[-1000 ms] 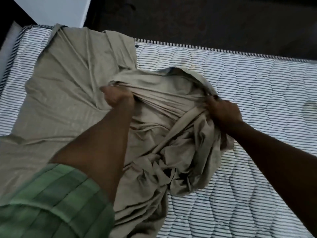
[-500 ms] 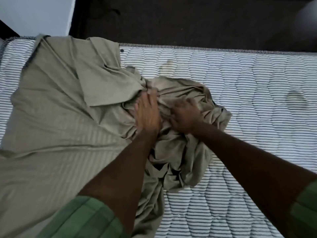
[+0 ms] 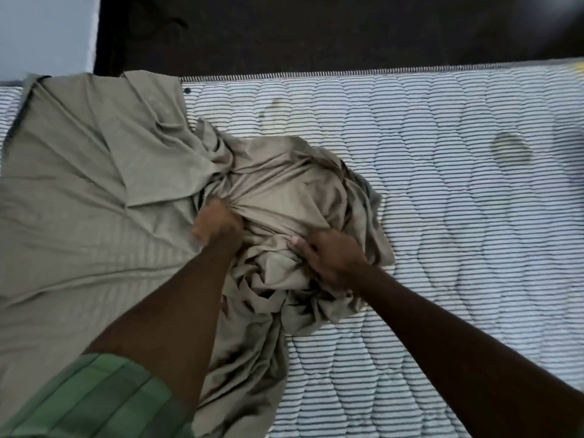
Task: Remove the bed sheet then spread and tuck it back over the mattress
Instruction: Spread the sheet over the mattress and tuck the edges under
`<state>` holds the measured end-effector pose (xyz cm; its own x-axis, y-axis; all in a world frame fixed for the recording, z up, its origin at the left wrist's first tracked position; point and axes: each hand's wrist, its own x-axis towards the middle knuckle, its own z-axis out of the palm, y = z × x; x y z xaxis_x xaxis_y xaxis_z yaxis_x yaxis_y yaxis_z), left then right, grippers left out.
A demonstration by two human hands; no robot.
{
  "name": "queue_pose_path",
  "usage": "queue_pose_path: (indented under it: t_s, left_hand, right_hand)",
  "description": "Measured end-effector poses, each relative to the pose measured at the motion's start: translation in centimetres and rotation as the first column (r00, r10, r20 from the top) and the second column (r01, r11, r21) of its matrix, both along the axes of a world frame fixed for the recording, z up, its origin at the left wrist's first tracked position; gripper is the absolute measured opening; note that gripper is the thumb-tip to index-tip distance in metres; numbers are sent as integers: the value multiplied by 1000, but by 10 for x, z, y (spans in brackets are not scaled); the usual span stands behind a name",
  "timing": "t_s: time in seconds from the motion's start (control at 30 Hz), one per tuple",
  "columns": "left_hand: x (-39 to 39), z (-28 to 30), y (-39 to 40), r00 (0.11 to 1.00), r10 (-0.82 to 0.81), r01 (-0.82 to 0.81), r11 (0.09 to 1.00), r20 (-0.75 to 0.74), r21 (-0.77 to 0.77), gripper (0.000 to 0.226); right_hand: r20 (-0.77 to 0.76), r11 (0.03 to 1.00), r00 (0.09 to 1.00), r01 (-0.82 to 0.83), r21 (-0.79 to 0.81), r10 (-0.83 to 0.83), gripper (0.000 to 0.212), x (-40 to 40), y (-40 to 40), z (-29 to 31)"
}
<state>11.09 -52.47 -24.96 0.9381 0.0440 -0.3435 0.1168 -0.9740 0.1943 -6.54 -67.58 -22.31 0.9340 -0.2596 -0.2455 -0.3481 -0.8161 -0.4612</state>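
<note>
khaki bed sheet (image 3: 79, 197) lies half flat on the left of the striped mattress (image 3: 442, 216), its rest bunched mid-bed. my left hand (image 3: 218, 224) is fisted in the folds; my right hand (image 3: 328, 259) curls its fingers into the heap. dark floor (image 3: 316, 30) runs beyond the far edge.

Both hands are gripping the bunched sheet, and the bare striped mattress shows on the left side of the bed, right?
Not quite. The head view shows the bare striped mattress on the right side; the sheet covers the left. Both the left hand and right hand grip the bunched sheet.
</note>
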Motion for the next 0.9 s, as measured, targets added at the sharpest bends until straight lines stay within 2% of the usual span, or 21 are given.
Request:
queue_pose_path:
  t_s: [0.07, 0.1, 0.13, 0.17, 0.2, 0.23, 0.27, 0.3, 0.37, 0.43, 0.47, 0.53, 0.57, 0.63, 0.67, 0.73, 0.77, 0.8, 0.83, 0.87, 0.9]
  left_hand:
    - [-15, 11, -12, 996, -15, 17, 1000, 87, -22, 48]
    - [-21, 18, -23, 987, -47, 57, 997, 152, -61, 56]
    - [-29, 24, -34, 965, -126, 152, 984, 232, -95, 62]
    - [-36, 31, -46, 932, -232, 268, 958, 278, -102, 62]
    - [-46, 35, -60, 901, -323, 376, 915, 289, -149, 55]
    - [-54, 40, -73, 882, -373, 439, 872, 286, -216, 44]
    - [-60, 43, -86, 898, -374, 432, 852, 234, -297, 35]
    - [-63, 44, -99, 932, -327, 363, 853, 159, -374, 41]
    - [-63, 47, -119, 984, -162, 104, 868, -79, -486, 70]
    - [-57, 43, -125, 984, 6, -98, 856, -180, -507, 69]
    - [-52, 38, -121, 975, 100, -190, 838, -199, -512, 56]
    - [-47, 35, -107, 921, 211, -379, 675, -327, -633, 42]
    - [-48, 35, -100, 870, 193, -481, 535, -454, -694, 42]
    - [-54, 39, -88, 771, 80, -620, 325, -632, -715, 46]
    - [-57, 45, -87, 746, 43, -647, 286, -665, -707, 47]
    - [-58, 48, -89, 719, 61, -682, 249, -692, -687, 49]
    - [-59, 49, -94, 699, 88, -710, 199, -710, -675, 50]
    - [-59, 54, -97, 697, 161, -717, 193, -699, -670, 51]
    - [-55, 52, -100, 682, 224, -731, 155, -697, -665, 51]
    - [-50, 56, -101, 676, 308, -728, 135, -669, -672, 52]
    - [-41, 48, -102, 641, 365, -743, 74, -675, -665, 56]
  right_hand:
    - [230, 980, 959, 187, -75, -165, 34, -6, -20, 6]
    - [319, 923, 905, 348, -167, -283, 28, -11, -34, 4]
    - [341, 816, 820, 541, -202, -460, 34, -15, -48, -3]
    - [258, 704, 709, 698, -130, -656, 46, -16, -61, -11]
    - [53, 560, 557, 826, 69, -829, 59, -15, -70, -13]
    - [-181, 356, 427, 877, 322, -886, 70, -10, -75, -14]
    - [-354, 146, 396, 815, 561, -847, 72, -6, -78, -15]
    - [-429, 41, 481, 700, 713, -765, 64, -4, -75, -16]
    - [-431, 20, 725, 521, 853, -537, 49, 2, -59, 6]
    - [-433, -36, 868, 438, 898, -242, 43, 4, -53, 14]
    - [-458, -150, 874, 437, 887, -161, 47, 3, -56, 13]
    - [-526, -258, 801, 464, 847, -286, 55, 2, -63, 4]
    - [-530, -191, 743, 498, 846, -409, 44, 4, -65, -3]
    - [-386, 110, 670, 572, 813, -634, 10, 13, -62, -8]
    - [-328, 173, 679, 559, 811, -657, 6, 17, -61, -9]
    - [-285, 227, 721, 523, 821, -632, 16, 24, -57, -9]
    - [-237, 303, 743, 512, 804, -625, 15, 25, -55, -9]
    - [-188, 378, 765, 497, 781, -616, 11, 24, -55, -4]
    - [-150, 442, 776, 495, 748, -613, 23, 24, -58, -8]
    - [-144, 442, 768, 499, 746, -624, 33, 20, -61, -7]
    - [-120, 498, 778, 504, 706, -617, 35, 16, -68, -10]
